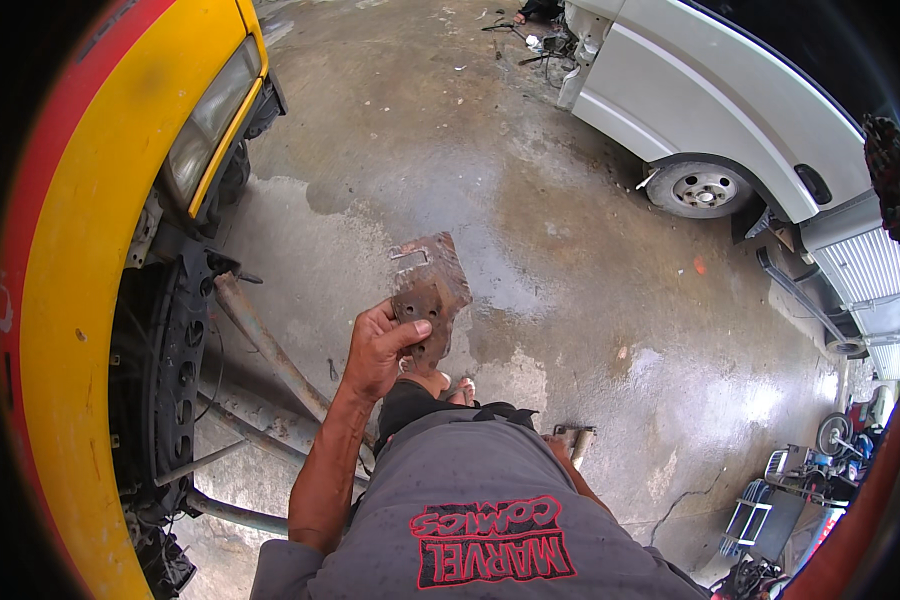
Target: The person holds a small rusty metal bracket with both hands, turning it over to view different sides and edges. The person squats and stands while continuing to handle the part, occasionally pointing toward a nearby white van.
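Note:
My left hand (378, 350) is closed round the lower end of a flat, rusty metal plate (432, 285), with the thumb lying across its face. The plate has a rectangular cutout near its top, several round holes and a ragged right edge. I hold it up in front of my body, above the floor. Low at my right side, my right hand (558, 449) shows only in part beside my grey shirt. Next to it is the metal head of what looks like a hammer (580, 440), which the hand seems to grip; most of its fingers are hidden.
A yellow and red truck cab (70, 300) stands close on my left, its dark frame exposed. Metal pipes (270, 340) slant from it toward my legs. A white van (710, 90) is at the far right. Motorbike parts (790, 500) lie at the lower right. The concrete floor (570, 260) is wet.

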